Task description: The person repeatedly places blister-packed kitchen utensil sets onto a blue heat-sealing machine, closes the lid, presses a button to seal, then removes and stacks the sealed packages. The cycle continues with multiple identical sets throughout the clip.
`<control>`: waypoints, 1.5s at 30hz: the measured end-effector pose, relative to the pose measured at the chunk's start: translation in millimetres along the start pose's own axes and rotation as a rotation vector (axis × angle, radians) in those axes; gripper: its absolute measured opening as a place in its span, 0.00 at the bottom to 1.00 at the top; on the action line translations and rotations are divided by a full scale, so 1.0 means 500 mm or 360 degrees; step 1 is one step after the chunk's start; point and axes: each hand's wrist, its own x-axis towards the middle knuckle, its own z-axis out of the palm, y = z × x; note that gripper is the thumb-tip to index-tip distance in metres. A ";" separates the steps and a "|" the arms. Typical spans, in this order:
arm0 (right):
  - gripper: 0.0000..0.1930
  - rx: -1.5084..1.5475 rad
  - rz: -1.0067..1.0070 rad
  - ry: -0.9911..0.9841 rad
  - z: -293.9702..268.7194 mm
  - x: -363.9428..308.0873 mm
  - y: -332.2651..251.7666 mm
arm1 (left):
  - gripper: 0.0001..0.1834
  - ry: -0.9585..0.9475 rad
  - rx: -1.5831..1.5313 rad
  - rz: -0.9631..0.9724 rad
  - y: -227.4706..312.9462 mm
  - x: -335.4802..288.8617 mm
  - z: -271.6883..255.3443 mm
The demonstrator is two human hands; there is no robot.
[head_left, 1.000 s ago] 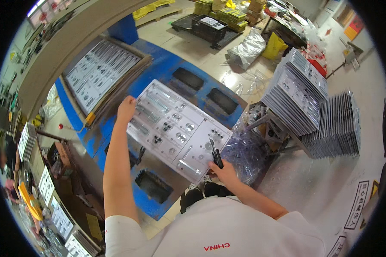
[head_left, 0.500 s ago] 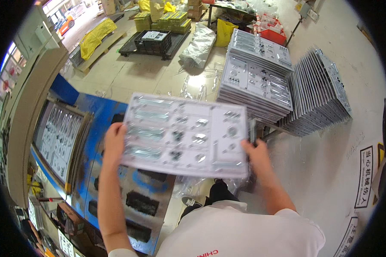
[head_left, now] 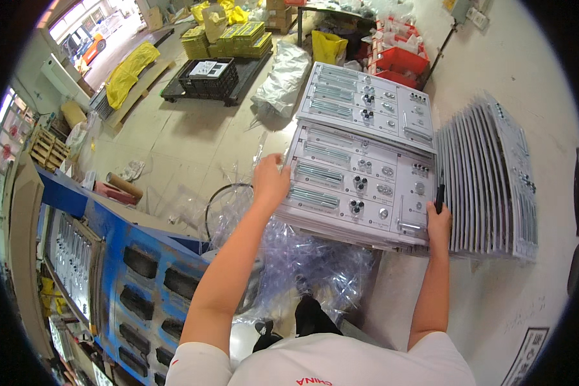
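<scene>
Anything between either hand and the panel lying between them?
Nothing visible in the way: the left hand is by the left edge of the panel, the right hand at its right edge, holding a black tool.

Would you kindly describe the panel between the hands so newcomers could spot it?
Right of the black crate are panel stacks. Atop the one nearest the clear film lies the white hardware panel; unlike its neighbours, it sits between the left hand and the right hand.

A black crate (head_left: 213,88) sits near a silvery sack (head_left: 282,80).
</scene>
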 end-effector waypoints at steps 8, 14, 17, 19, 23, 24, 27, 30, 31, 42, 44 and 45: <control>0.19 -0.0481 -0.0092 -0.0237 -0.006 0.013 -0.049 | 0.28 -0.0720 -0.0103 -0.0231 -0.052 0.006 0.013; 0.23 -0.0296 -0.0102 -0.0039 -0.043 -0.037 -0.051 | 0.16 -0.0556 0.0026 0.0067 -0.032 0.002 -0.012; 0.23 0.0256 -0.0558 0.0001 -0.035 -0.097 -0.096 | 0.25 0.0023 -0.0347 -0.0132 -0.018 -0.095 -0.076; 0.36 0.0457 -0.0445 -0.0475 -0.016 -0.143 -0.131 | 0.30 -0.0076 -0.0305 -0.0168 -0.039 -0.194 -0.169; 0.21 0.0860 -0.0891 -0.1022 0.254 -0.397 -0.156 | 0.27 0.0014 -0.0339 -0.0369 -0.126 -0.530 -0.445; 0.19 0.0943 -0.0714 -0.1448 0.302 -0.496 -0.159 | 0.25 0.0142 -0.0288 -0.0489 -0.141 -0.647 -0.521; 0.16 0.0864 -0.0819 -0.1943 0.331 -0.840 -0.150 | 0.23 0.0544 -0.0248 -0.0874 -0.197 -1.023 -0.732; 0.15 0.0924 -0.1091 -0.2322 0.247 -1.215 -0.170 | 0.22 0.1067 -0.0519 -0.1103 -0.236 -1.425 -0.889; 0.15 0.0887 -0.1049 -0.2440 0.220 -1.332 -0.185 | 0.21 0.1198 -0.0477 -0.1216 -0.249 -1.553 -0.925; 0.13 0.0881 -0.1185 -0.2430 0.234 -1.873 -0.378 | 0.18 0.1893 -0.1153 -0.1553 -0.371 -2.134 -1.050; 0.14 0.0877 -0.1202 -0.2143 0.294 -1.874 -0.406 | 0.18 0.1817 -0.1268 -0.1452 -0.415 -2.096 -1.087; 0.15 0.0784 -0.1159 -0.1975 0.325 -1.873 -0.414 | 0.18 0.1755 -0.1322 -0.1407 -0.438 -2.068 -1.106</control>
